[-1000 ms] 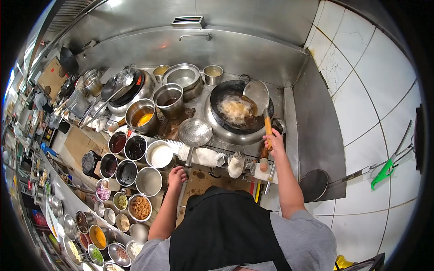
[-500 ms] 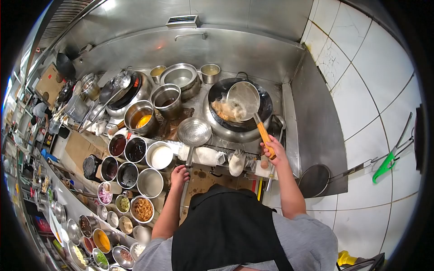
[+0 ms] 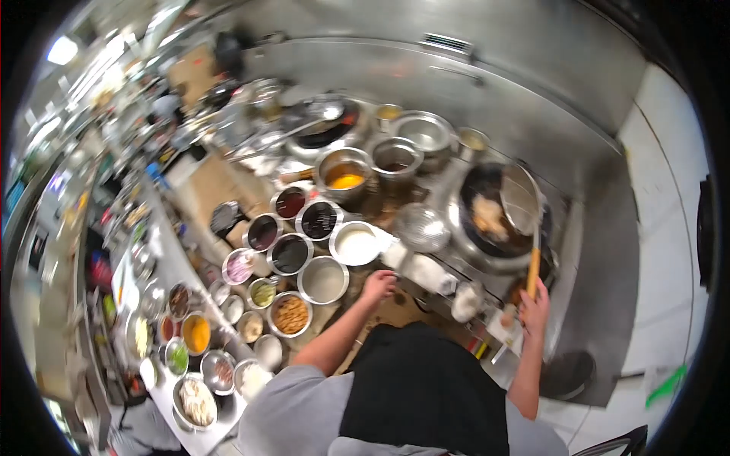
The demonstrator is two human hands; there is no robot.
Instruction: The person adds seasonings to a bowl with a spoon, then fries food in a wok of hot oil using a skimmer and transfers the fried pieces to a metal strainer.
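Note:
My right hand is wrapped round the wooden handle of a wire mesh strainer. The strainer's round head is over the right side of a dark wok. Light brown food lies in the wok, left of the mesh. My left hand is closed at the handle end of a perforated ladle, whose bowl rests left of the wok. Blur softens the fingers and the ladle's handle. Close to my left hand stand a pot of white liquid and a pale, wide pot.
Pots of dark sauces and a bowl of brown chunks line the left. Behind stand a pot with orange liquid and a second wok. White cloths lie along the stove's front edge. A steel wall borders the right.
The camera view has swung left, shifting everything rightward and blurring it. The strainer's mesh has moved off the food towards the wok's right rim. My left hand stays by the ladle's handle.

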